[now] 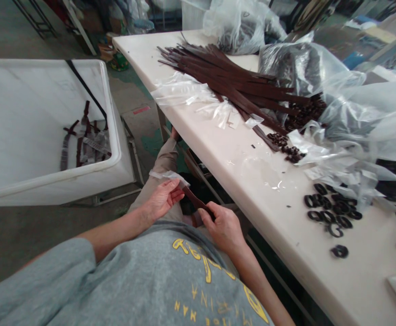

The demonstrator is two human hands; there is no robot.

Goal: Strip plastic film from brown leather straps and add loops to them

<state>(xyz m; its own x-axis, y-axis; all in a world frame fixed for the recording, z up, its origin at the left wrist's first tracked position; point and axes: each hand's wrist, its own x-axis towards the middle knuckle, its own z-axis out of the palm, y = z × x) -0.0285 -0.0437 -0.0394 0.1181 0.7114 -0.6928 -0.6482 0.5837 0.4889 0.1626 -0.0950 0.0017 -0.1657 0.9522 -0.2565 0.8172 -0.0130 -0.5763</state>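
Left hand [162, 199] is pinched shut on the mouth of a clear sleeve [169, 175], thumb and fingers curled over the film, down in the lap just off the near edge of the worktop [245, 181]. Right hand [223, 226] is closed around the lower end of a brown strap [194, 202]. The strap slants up from that fist to the sleeve, so it hangs between both hands, below the worktop and not resting on it.

How far along? Early, by my reading. Only a handful of sleeved straps [85, 145] lies at the bottom of the white bin [48, 181] on the left. Meanwhile a thick pile of bare straps [232, 81] fans from the far left corner of the worktop toward its middle, so the bulk looks undone. Loose sleeves [184, 93] sit beside that pile, close to the near edge. Brown loops [286, 149] cluster at the pile's tip, and black rings [334, 210] are scattered toward the right end. Bulging plastic bags [303, 63] crowd the far edge.

Room to move is a channel: the bin's rim stands close on the left and the worktop's near edge runs diagonally on the right, with a knee and the frame below. Both hands work inside that gap, touching neither side.
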